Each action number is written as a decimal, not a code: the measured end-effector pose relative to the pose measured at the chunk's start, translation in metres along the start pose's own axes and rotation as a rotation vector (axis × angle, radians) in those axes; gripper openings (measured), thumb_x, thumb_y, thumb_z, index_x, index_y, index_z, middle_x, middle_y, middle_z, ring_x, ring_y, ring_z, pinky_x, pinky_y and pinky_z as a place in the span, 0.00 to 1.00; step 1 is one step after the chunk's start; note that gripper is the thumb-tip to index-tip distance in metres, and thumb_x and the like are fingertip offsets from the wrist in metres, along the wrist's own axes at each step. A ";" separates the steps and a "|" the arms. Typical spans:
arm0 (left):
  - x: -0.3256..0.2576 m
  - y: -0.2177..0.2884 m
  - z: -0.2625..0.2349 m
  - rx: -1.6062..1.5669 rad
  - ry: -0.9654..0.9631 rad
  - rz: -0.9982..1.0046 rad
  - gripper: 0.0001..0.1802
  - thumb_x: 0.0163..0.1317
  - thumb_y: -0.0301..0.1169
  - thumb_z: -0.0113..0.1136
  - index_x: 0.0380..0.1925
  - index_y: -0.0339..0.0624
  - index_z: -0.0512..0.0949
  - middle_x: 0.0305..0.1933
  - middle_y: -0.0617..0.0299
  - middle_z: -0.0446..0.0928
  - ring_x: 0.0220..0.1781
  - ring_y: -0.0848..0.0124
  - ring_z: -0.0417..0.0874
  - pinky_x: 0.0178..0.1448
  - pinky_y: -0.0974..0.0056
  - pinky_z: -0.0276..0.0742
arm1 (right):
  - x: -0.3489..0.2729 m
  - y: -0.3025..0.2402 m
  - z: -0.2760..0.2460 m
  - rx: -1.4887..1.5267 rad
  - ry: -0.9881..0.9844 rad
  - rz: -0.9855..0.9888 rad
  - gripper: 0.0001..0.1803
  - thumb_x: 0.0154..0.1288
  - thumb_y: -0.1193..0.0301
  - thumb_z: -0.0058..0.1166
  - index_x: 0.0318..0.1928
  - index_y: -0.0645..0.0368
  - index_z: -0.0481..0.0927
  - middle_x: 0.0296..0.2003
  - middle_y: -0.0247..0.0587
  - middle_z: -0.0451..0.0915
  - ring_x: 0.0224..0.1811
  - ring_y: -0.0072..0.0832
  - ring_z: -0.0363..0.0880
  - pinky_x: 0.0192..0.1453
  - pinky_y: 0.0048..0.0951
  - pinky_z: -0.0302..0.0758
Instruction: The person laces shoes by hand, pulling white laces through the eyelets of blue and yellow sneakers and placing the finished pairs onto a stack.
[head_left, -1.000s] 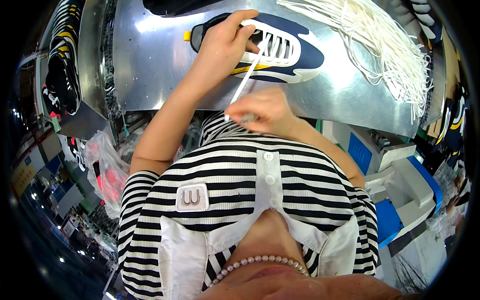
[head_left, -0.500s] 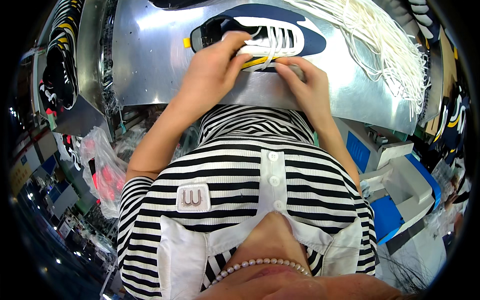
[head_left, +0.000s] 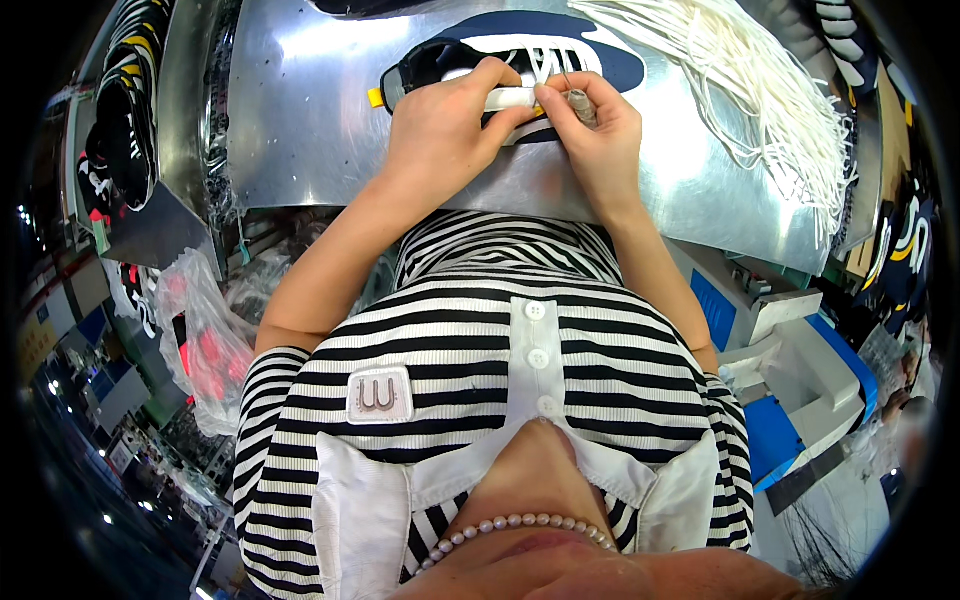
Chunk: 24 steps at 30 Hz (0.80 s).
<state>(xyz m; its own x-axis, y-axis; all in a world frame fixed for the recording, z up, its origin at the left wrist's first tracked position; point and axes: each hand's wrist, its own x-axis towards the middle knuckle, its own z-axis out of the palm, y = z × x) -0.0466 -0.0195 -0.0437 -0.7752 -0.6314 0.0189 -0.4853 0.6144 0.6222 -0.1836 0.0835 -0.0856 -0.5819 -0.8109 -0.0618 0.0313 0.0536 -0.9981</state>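
Head view: the wearer's pearl necklace (head_left: 515,520) is nearest, with a striped shirt (head_left: 450,345) beyond it, white-collared and buttoned, with a square patch (head_left: 380,394) on the chest.
Left hand: the left hand (head_left: 450,120) comes over the near side of the shoe, thumb and index finger pinching its white eyelet edge; how the other fingers lie, I cannot tell.
Right hand: the right hand (head_left: 602,130) is just beside it, tips of thumb and index finger pressed together on the white lace (head_left: 543,65) — a small grey wrapped piece (head_left: 582,108) shows at its fingers, though whether worn or held is unclear.
Sneaker: the navy-and-white sneaker (head_left: 490,43) lies beyond the hands, toe to the right, its heel with a yellow tab (head_left: 376,98) to the left; lace crosses its opening in several rows.
Worktop: a shiny metal table (head_left: 320,140) bears the sneaker, with a dark item (head_left: 385,6) cut off at the top edge.
Lace bundle: a heap of loose white laces (head_left: 770,110) spreads over the table's right part, apart from the sneaker.
Sides: a clear plastic bag (head_left: 205,340) hangs at left — a blue-and-grey machine (head_left: 815,385) stands at right.
Outer edges: stacked shoes (head_left: 130,110) line the left, more navy shoes (head_left: 908,240) the right.
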 end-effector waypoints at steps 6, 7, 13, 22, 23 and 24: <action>0.001 -0.001 0.009 0.088 0.128 0.050 0.15 0.59 0.39 0.69 0.43 0.45 0.80 0.37 0.59 0.85 0.34 0.61 0.87 0.37 0.63 0.78 | -0.014 -0.013 -0.010 -0.119 -0.032 -0.070 0.12 0.68 0.69 0.60 0.46 0.62 0.74 0.28 0.38 0.83 0.27 0.19 0.77 0.32 0.22 0.72; 0.002 -0.001 0.009 0.084 0.118 0.051 0.15 0.59 0.39 0.69 0.42 0.45 0.80 0.37 0.59 0.85 0.34 0.61 0.87 0.37 0.63 0.78 | -0.018 -0.017 -0.015 -0.178 -0.072 -0.027 0.11 0.69 0.69 0.58 0.45 0.61 0.73 0.28 0.39 0.83 0.27 0.22 0.79 0.33 0.24 0.73; 0.003 -0.001 0.007 0.071 0.077 0.077 0.13 0.60 0.35 0.68 0.43 0.44 0.80 0.37 0.59 0.85 0.32 0.61 0.86 0.35 0.63 0.77 | -0.021 -0.027 -0.024 -0.348 -0.207 0.091 0.09 0.72 0.69 0.53 0.41 0.62 0.71 0.26 0.43 0.82 0.27 0.33 0.82 0.33 0.30 0.74; 0.001 -0.003 0.002 0.024 -0.038 0.296 0.15 0.61 0.30 0.66 0.48 0.42 0.80 0.32 0.52 0.83 0.29 0.58 0.83 0.35 0.61 0.76 | 0.001 -0.024 -0.003 -0.366 -0.189 0.194 0.09 0.71 0.67 0.51 0.41 0.60 0.72 0.25 0.44 0.82 0.28 0.41 0.83 0.36 0.38 0.76; -0.001 -0.001 0.003 0.016 -0.039 0.256 0.16 0.61 0.30 0.66 0.49 0.42 0.80 0.33 0.53 0.83 0.30 0.58 0.83 0.35 0.62 0.76 | 0.000 -0.027 -0.008 -0.400 -0.225 0.188 0.08 0.71 0.67 0.51 0.41 0.59 0.73 0.25 0.44 0.82 0.28 0.40 0.82 0.36 0.38 0.76; -0.004 -0.001 0.005 0.011 -0.034 0.210 0.16 0.61 0.30 0.66 0.49 0.43 0.80 0.33 0.53 0.83 0.30 0.58 0.83 0.35 0.62 0.77 | -0.002 -0.032 -0.017 -0.434 -0.268 0.178 0.08 0.71 0.67 0.51 0.41 0.59 0.74 0.25 0.43 0.82 0.28 0.39 0.82 0.36 0.38 0.76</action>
<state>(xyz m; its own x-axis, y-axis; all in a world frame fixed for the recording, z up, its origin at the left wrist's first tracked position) -0.0447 -0.0150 -0.0488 -0.8730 -0.4726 0.1206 -0.3158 0.7360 0.5988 -0.1968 0.0932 -0.0534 -0.3682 -0.8848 -0.2855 -0.2614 0.3932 -0.8815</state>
